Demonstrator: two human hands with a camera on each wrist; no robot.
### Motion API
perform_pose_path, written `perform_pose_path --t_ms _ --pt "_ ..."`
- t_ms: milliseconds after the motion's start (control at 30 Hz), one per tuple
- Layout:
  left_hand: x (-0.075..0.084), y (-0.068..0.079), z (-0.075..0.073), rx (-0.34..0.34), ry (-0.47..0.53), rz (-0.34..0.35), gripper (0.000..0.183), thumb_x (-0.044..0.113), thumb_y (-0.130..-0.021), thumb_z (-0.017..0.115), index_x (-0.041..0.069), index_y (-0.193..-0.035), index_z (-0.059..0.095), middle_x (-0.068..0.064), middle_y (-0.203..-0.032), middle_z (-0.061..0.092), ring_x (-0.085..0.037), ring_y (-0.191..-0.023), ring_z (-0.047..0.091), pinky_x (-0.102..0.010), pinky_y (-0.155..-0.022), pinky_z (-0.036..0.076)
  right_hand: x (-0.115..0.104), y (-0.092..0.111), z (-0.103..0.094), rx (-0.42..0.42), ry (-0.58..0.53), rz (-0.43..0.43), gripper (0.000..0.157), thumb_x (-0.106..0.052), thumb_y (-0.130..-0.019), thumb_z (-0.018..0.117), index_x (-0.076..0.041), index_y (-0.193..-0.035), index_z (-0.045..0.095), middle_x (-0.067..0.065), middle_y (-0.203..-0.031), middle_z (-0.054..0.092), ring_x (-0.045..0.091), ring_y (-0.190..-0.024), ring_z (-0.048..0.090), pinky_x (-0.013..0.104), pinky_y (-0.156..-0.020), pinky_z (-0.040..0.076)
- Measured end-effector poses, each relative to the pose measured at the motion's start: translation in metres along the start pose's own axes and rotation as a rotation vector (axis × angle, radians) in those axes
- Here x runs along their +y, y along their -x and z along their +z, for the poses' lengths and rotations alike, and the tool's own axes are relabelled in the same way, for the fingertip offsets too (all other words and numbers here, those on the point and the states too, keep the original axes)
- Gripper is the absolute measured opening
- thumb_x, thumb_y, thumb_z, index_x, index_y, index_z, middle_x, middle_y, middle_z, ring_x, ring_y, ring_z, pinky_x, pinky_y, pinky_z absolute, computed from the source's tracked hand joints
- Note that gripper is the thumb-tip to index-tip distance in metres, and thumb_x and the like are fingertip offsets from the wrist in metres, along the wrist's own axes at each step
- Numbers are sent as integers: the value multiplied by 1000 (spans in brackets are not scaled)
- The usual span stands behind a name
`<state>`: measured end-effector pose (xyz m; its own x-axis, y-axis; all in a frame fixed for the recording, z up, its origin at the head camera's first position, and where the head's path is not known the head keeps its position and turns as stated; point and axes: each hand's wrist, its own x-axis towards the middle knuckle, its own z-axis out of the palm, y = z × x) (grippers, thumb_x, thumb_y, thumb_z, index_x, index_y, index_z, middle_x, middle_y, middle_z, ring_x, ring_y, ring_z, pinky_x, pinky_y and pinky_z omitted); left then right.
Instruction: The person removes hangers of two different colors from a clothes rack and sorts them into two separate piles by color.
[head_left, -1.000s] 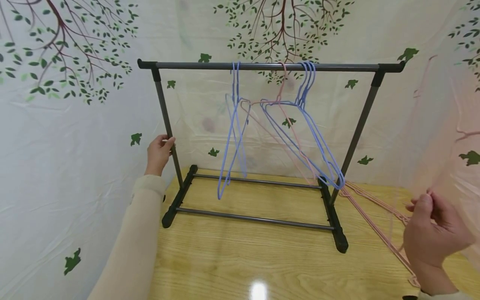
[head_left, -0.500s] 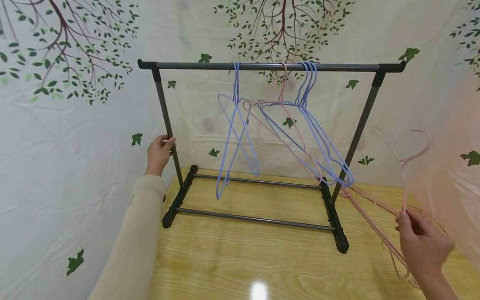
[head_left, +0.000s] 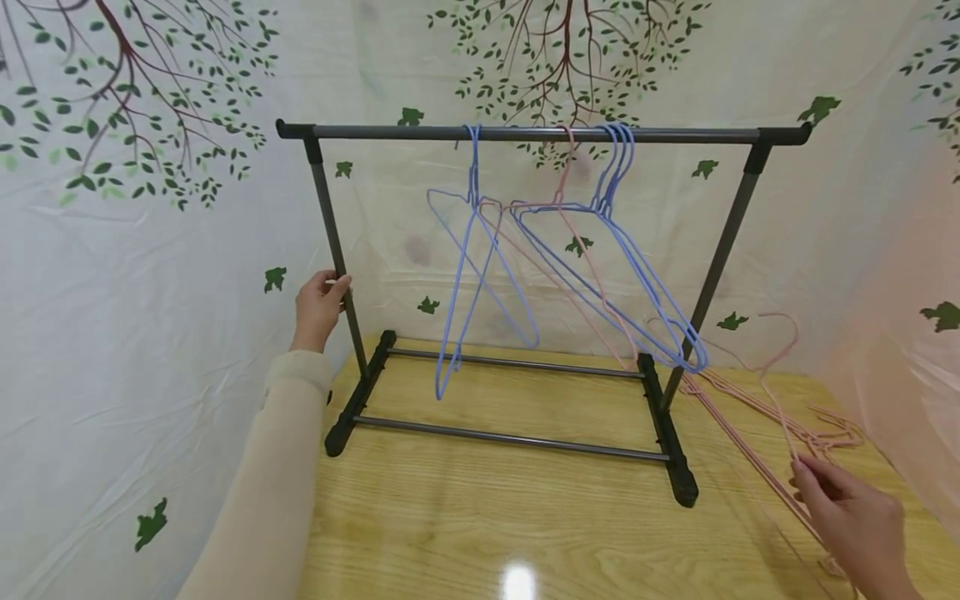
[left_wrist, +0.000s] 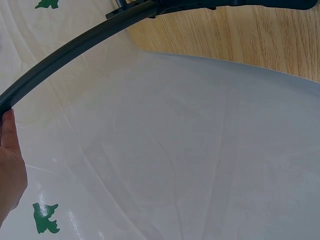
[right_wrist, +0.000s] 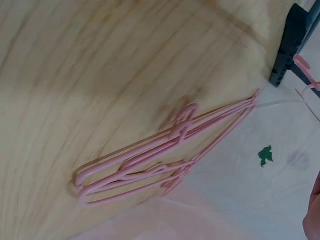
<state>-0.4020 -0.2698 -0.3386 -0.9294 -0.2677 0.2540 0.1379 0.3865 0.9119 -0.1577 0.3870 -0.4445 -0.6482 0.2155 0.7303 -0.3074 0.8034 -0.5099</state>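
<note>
My left hand (head_left: 318,312) holds the left post (head_left: 326,200) of a dark clothes rack, thumb and fingers around it. In the left wrist view, fingertips (left_wrist: 8,130) meet the same post. At the right, my right hand (head_left: 855,517) pinches one side of a pink wire hanger (head_left: 780,417), its hook up and to the left, beside the rack's right foot. The right wrist view catches its hook (right_wrist: 302,63) at the edge. On the rail (head_left: 375,132) hang blue hangers (head_left: 452,317) left of centre, one pink hanger (head_left: 564,175), and a bunch of blue hangers (head_left: 615,167).
Several pink hangers (right_wrist: 150,150) lie in a pile on the wooden table (head_left: 487,517), right of the rack. Lower crossbars (head_left: 510,435) join the rack's black feet (head_left: 678,483). A white sheet (head_left: 187,333) printed with leaves and branches covers the walls behind and beside.
My right hand has come down and slightly left, and the pink hanger's hook has swung down toward the rack. The blue hangers left of centre have turned on the rail. My left hand stays put.
</note>
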Motion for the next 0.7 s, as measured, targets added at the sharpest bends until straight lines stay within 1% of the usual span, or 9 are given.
perform_pose_path --t_ms 100,167,233,267,367,533,600,700 --pt "0 0 -1 3 -5 1 46 40 -103 53 4 -132 54 -19 -123 61 -30 -109 58 -44 -98 48 9 1 -1 -33 30 -18 11 9 -82 71 12 -93 73 -47 -78 48 -23 -56 49 4 -47 39" --pt "0 1 -2 3 -7 0 47 41 -103 52 4 -132 54 -19 -123 61 -30 -110 58 -44 -98 48 14 1 -2 -69 54 -8 11 7 -85 70 12 -94 73 -48 -78 47 -24 -57 49 4 -48 39" --pt "1 2 -2 1 -3 -2 46 39 -103 53 4 -133 54 -19 -124 60 -31 -110 58 -44 -99 48 20 3 -5 -120 75 20 12 4 -88 69 12 -96 72 -47 -76 47 -23 -57 49 3 -49 39" --pt "1 2 -2 0 -1 -2 46 39 -103 53 4 -133 54 -20 -124 60 -31 -110 58 -44 -99 48 23 4 -7 -149 82 43 14 2 -90 68 12 -98 72 -45 -75 50 -21 -57 50 3 -50 39" --pt "3 4 -2 0 2 -5 48 40 -103 52 4 -134 54 -20 -124 60 -32 -111 58 -44 -99 48 30 5 -12 -219 107 140 21 -6 -95 65 13 -103 69 -39 -70 55 -18 -56 53 3 -52 39" --pt "5 5 -1 8 2 -7 48 41 -103 53 4 -133 54 -19 -124 60 -30 -110 59 -43 -98 49 45 0 -22 -292 153 315 40 -22 -101 59 16 -112 63 -21 -65 64 -13 -54 54 7 -49 41" --pt "6 5 0 8 3 -7 47 40 -103 53 4 -132 54 -19 -123 60 -30 -109 58 -43 -98 49 53 -4 -26 -336 186 358 47 -27 -103 54 17 -115 61 -6 -69 69 -11 -54 54 10 -47 43" --pt "5 5 0 12 1 -3 45 39 -103 53 4 -131 55 -18 -123 60 -29 -109 58 -43 -98 49 68 -9 -30 -424 221 401 53 -31 -106 47 20 -118 56 14 -80 71 -3 -56 57 17 -48 47"
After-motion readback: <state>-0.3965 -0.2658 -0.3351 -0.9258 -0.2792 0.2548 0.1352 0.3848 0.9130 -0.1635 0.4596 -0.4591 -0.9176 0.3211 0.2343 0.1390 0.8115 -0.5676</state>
